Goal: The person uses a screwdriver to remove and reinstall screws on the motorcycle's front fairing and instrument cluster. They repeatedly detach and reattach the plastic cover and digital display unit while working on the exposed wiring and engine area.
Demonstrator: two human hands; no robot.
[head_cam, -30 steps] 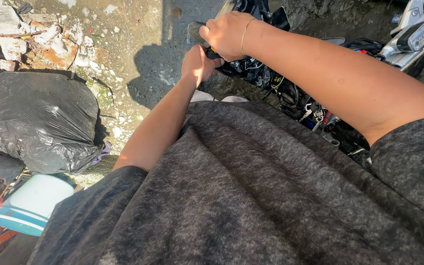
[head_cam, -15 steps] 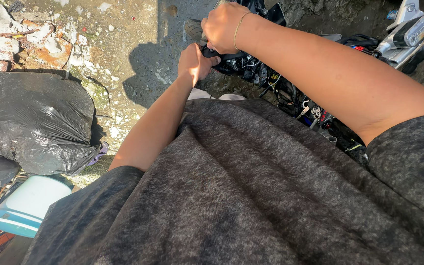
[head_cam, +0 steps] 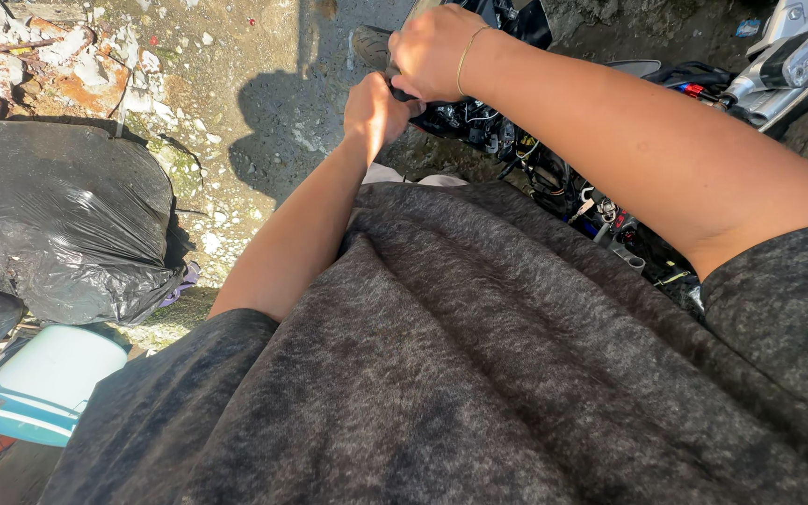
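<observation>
Head view: left hand and right hand both fisted, meeting on a dark part at top centre, above tangled wiring. Exact grip hidden. Black bag well apart, left. Bracelet on right wrist.

both hands gripping dark motorcycle part, black bag nearby

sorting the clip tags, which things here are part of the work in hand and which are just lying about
In hand:
left hand and right hand, both closed on a dark part
black machine with wiring

Lying about:
black plastic bag
white and blue tub
broken rubble
</observation>
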